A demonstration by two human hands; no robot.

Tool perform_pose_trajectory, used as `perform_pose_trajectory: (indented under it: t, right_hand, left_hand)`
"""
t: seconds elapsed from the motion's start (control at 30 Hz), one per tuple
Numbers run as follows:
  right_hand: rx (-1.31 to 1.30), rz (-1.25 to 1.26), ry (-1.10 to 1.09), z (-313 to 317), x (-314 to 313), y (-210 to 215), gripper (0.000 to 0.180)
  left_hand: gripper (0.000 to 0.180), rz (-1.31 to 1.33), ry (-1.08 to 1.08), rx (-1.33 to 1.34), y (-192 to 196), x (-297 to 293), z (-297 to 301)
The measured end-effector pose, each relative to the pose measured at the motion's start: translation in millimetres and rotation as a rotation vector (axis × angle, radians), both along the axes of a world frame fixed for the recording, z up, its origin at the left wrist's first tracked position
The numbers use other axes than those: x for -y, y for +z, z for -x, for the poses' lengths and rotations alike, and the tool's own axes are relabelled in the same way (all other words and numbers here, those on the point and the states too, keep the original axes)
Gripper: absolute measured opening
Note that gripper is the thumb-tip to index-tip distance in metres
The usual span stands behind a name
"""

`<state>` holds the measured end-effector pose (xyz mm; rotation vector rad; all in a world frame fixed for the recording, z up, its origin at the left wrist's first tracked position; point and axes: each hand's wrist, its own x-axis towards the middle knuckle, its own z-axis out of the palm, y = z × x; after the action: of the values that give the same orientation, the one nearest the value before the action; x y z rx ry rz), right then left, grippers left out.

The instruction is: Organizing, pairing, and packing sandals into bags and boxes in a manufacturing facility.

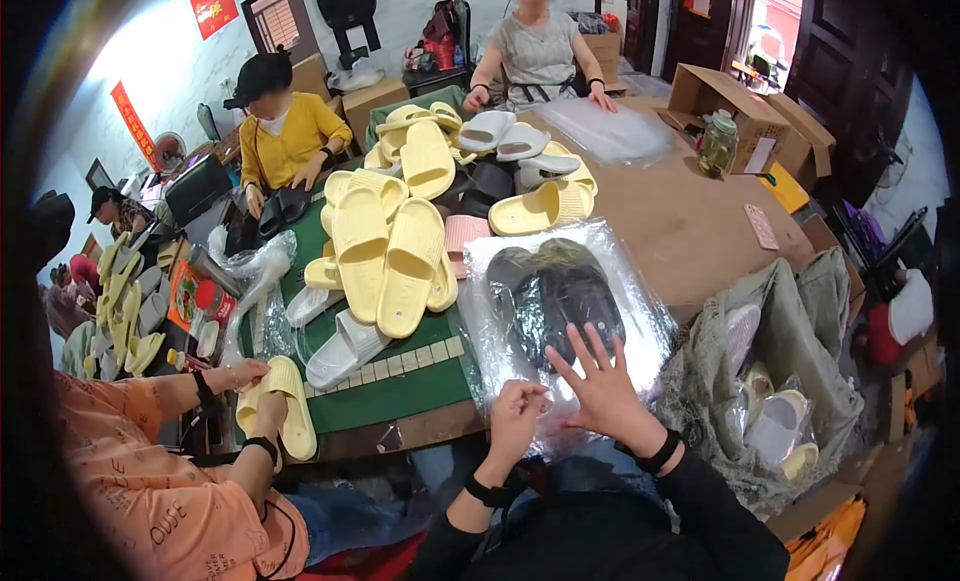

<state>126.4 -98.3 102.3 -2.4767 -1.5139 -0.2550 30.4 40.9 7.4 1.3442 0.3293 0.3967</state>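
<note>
Crowded workroom, brown tabletop (690, 231) with a green mat (400, 391) over its left part. Heaped on the mat: pale yellow foam slide sandals (385, 251), plus a few white ones (345, 346). Nearest the wearer, at the table's front edge: a pair of black foam slide sandals (555, 296) sealed inside a clear crinkled plastic bag (640, 351). Right hand (600, 386) spread flat, fingers (590, 343) splayed and released, pressing on the bag just below the black pair. Left hand (517, 416) curled into a loose fist at the bag's lower edge, pinching the plastic film. To the left, a person in an orange patterned sleeve (130, 461) holding one yellow sandal (285, 411). To the right, a grey-green mesh sack (770, 381) containing bagged light-coloured sandals. Far side: two more seated people, open cardboard boxes (740, 106), a glass jar (717, 143).
</note>
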Motion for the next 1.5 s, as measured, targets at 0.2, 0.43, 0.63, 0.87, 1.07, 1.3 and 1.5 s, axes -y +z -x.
perform_pose_trajectory:
  t: [0.2, 0.43, 0.63, 0.87, 1.07, 1.3, 1.5]
  right_hand:
    - [-0.272, -0.042, -0.159, -15.0, 4.0, -16.3, 0.077]
    - [-0.156, -0.515, -0.225, -67.9, 23.0, 29.2, 0.043]
    - [0.096, -0.556, -0.355, -139.1, 34.5, 40.3, 0.045]
    - [0.11, -0.288, -0.384, -146.2, 19.5, -6.2, 0.049]
    - [-0.406, -0.087, 0.017, -64.6, -14.2, -83.9, 0.033]
    - [-0.264, 0.053, 0.066, -42.5, -15.0, -89.6, 0.024]
    - [-0.119, 0.177, -0.02, -34.9, -17.7, -120.8, 0.024]
  left_hand:
    - [0.023, -0.183, -0.186, 0.203, 25.2, 13.7, 6.9]
    - [0.045, -1.264, -0.086, -0.205, 6.2, 11.0, 5.8]
    - [0.033, -1.362, -0.068, -0.168, -17.1, 14.2, 5.3]
    - [0.035, -1.408, -0.066, -0.219, -11.8, 10.9, 11.6]
    - [0.037, -1.112, 0.057, -0.094, 9.4, -36.1, -10.0]
    - [0.05, -0.41, 0.531, -0.142, 55.1, -176.1, -55.6]
    - [0.063, -0.965, 0.708, -0.494, 53.1, -246.7, -106.9]
